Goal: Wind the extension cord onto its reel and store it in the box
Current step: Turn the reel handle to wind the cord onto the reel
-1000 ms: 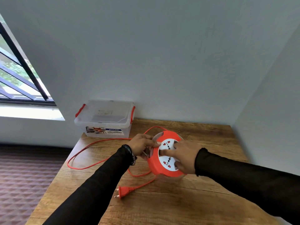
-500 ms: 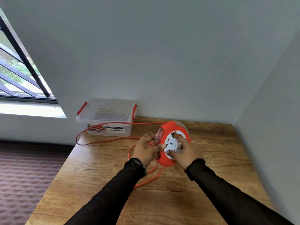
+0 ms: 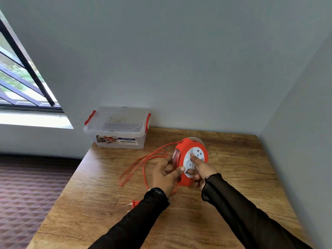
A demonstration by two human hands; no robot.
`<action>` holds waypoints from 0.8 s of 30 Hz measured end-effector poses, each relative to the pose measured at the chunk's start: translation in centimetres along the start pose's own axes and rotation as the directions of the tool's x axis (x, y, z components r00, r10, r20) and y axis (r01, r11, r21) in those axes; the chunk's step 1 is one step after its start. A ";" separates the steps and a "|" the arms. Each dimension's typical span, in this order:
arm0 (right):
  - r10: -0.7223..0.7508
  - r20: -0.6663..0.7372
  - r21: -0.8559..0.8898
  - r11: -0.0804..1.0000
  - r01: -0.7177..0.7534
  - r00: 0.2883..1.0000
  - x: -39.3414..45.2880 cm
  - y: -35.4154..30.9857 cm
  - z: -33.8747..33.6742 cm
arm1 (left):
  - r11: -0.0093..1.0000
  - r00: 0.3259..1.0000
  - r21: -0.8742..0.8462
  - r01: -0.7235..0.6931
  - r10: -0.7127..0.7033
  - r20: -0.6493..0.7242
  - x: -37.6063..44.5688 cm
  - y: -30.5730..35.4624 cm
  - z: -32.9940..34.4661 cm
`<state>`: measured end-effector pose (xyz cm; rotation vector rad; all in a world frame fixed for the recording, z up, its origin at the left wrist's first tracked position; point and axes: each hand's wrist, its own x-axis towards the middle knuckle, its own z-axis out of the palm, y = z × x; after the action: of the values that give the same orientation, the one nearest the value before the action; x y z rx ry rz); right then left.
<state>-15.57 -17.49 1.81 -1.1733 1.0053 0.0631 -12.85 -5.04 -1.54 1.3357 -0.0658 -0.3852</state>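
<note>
An orange cord reel (image 3: pixel 187 147) with a white socket face stands tilted on its edge on the wooden table (image 3: pixel 100 191). My left hand (image 3: pixel 166 174) grips its left rim, thumb on the front. My right hand (image 3: pixel 201 170) presses fingers on the white face. Loose orange cord (image 3: pixel 136 165) loops on the table to the left of the reel. Its plug (image 3: pixel 133 203) lies near my left sleeve, partly hidden. A clear plastic box (image 3: pixel 116 127) with red latches and its lid on sits at the table's back left corner.
Grey walls close the table in at the back and right. The table's left edge drops to a dark patterned floor (image 3: pixel 27 194). A barred window (image 3: pixel 19 83) is at the far left.
The loose cord has shortened and pulled in from near the box toward the reel. The plug has come into view by my left sleeve. Both hands have shifted on the reel.
</note>
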 end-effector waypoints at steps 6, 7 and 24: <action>0.089 0.239 0.026 0.995 -0.098 0.967 -0.9 -0.8 -0.6 | 0.999 0.999 -0.017 0.044 -0.043 0.028 0.8 0.7 -0.3; 0.075 0.238 -0.037 0.997 -0.068 0.968 -1.2 -1.1 -0.9 | 0.997 0.997 -0.015 0.070 -0.070 0.031 1.0 1.2 -0.5; -0.104 0.771 -0.503 -0.705 0.500 0.629 -1.7 -2.9 -4.0 | 0.870 0.882 0.471 0.146 -0.330 0.336 4.5 6.1 -3.1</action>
<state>-17.55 -21.17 5.05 -3.2758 -0.5511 0.5153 -6.39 -2.47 2.80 1.6928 -0.3525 -0.9080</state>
